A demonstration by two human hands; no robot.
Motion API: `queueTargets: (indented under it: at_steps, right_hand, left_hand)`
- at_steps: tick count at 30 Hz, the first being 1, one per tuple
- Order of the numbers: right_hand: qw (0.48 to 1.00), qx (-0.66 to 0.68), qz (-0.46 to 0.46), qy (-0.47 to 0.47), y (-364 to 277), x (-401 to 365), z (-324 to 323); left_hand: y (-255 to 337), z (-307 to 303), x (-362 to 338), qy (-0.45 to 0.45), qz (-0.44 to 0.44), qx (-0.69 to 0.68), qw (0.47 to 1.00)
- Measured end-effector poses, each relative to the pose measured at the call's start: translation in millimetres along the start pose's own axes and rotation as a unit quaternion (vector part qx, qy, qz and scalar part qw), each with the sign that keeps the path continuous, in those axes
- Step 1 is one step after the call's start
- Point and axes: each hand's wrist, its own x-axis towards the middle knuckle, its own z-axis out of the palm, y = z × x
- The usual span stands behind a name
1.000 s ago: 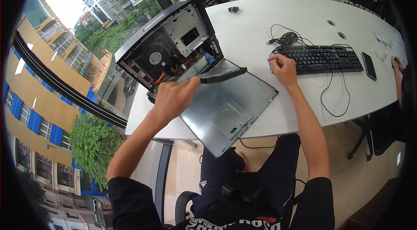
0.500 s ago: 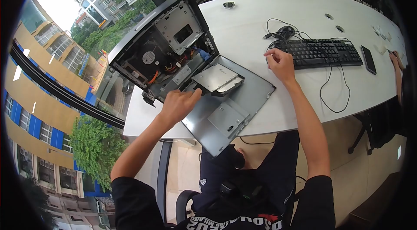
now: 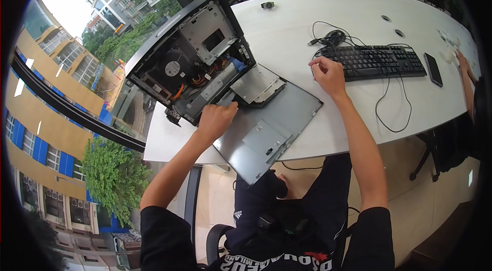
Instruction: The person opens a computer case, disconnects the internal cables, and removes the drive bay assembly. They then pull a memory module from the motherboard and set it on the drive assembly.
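An open computer case (image 3: 177,40) stands tilted on the table, its inside facing me with a fan, wires and metal brackets showing. My left hand (image 3: 217,119) is closed on the near black edge of a flat silver optical drive (image 3: 256,86), at the case's lower edge and over the side panel. That grey metal side panel (image 3: 266,135) lies flat, its corner jutting past the table's front edge. Left of the keyboard, my right hand (image 3: 328,74) is raised over the table with thumb and forefinger pinched. Whatever is between those fingertips is too small to make out.
A black keyboard (image 3: 382,61) with its cable lies on the right, a mouse (image 3: 335,37) behind it and a phone (image 3: 433,69) beside it. Another person's hand (image 3: 463,63) rests at the far right. A small dark object (image 3: 267,5) sits at the back.
My left hand has tipped and shifted the optical drive slightly away from me, toward the case. My right hand keeps its pinch nearly in place. The other person's hand has moved slightly.
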Motion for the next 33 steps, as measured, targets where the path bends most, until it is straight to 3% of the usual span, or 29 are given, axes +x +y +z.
queueTargets:
  at_steps: [8,14,17,20,23,33]
  right_hand:
    - [1.0,0.019,0.002,-0.016,-3.4,-0.8,-0.9]
    - [1.0,0.012,0.01,-0.024,-5.9,-0.9,-3.0]
    - [0.999,0.022,0.014,-0.019,-10.9,-2.6,-3.8]
    - [1.0,0.013,0.013,-0.019,-8.8,-2.3,-3.7]
    - [0.999,0.025,0.018,-0.022,-7.6,-2.0,-2.9]
    - [1.0,0.015,0.0,-0.02,-7.5,-1.9,-2.4]
  left_hand:
    - [5.1,-22.6,6.9,-0.063,-0.041,-0.059,0.995]
    - [-1.8,-45.6,24.5,0.064,-0.059,-0.117,0.989]
    - [5.6,-61.8,33.2,-0.009,-0.139,-0.114,0.984]
    - [13.9,-51.2,27.5,-0.061,-0.166,-0.092,0.98]
    - [13.0,-33.4,19.3,-0.099,-0.165,-0.157,0.969]
    - [21.8,-17.8,18.4,-0.067,-0.129,-0.236,0.961]
